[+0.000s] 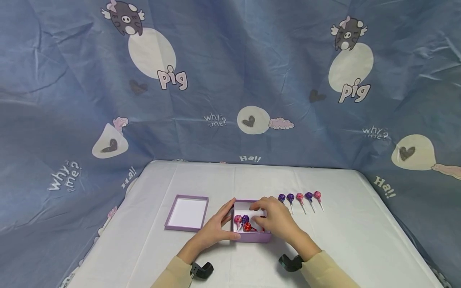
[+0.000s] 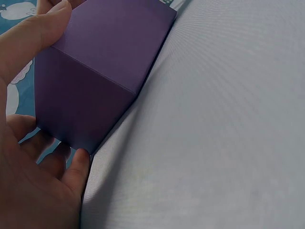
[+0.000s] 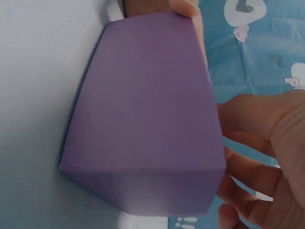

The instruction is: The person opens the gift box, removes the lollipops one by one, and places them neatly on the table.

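Note:
A purple open-topped box (image 1: 254, 237) with a white inside stands on the table. My left hand (image 1: 212, 229) grips its left side, thumb at the near corner and fingers along the side (image 2: 78, 105). My right hand (image 1: 279, 218) reaches over the box's right part, thumb and forefinger spread apart with nothing visible between them. In the box lie a pink lollipop (image 1: 238, 219), a purple lollipop (image 1: 245, 219) and a red lollipop (image 1: 247, 227); another dark red bit shows partly hidden beside the right hand. From the right wrist, the box's outer wall (image 3: 147, 95) hides its contents.
A purple-rimmed lid (image 1: 186, 229) lies with its white inside up, left of the box. Several purple and pink lollipops (image 1: 300, 197) lie in a row behind the right hand. All rest on a white-covered table (image 1: 144, 256), with a blue printed cloth (image 1: 216, 80) hanging behind.

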Motion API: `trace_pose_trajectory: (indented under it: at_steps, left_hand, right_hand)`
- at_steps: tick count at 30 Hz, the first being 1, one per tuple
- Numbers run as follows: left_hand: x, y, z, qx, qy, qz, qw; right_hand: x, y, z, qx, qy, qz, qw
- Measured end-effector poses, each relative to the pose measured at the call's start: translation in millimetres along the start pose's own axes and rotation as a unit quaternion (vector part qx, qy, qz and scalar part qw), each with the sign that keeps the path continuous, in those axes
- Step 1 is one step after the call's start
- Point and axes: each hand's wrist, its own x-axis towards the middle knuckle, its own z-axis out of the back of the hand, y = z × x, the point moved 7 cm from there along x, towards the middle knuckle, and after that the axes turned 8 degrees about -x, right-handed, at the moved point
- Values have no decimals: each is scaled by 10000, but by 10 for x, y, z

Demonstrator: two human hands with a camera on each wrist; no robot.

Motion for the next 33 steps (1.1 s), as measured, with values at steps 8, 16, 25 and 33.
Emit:
trace_pose_trajectory:
  at_steps: [8, 16, 25, 33]
  left_hand:
    - [6, 10, 2, -15, -20, -9, 10000]
    - [3, 11, -2, -34, -25, -2, 10000]
    - [7, 3, -14, -81, 5, -20, 10000]
    - [-6, -23, -14, -52, -34, 17, 10000]
  right_hand:
    - [51, 157, -72, -293, 51, 867, 9958]
    - [87, 178, -167, -733, 314, 952, 9923]
    - [125, 200, -241, -983, 450, 1046, 9886]
    - [165, 225, -316, -1106, 729, 1169, 9843]
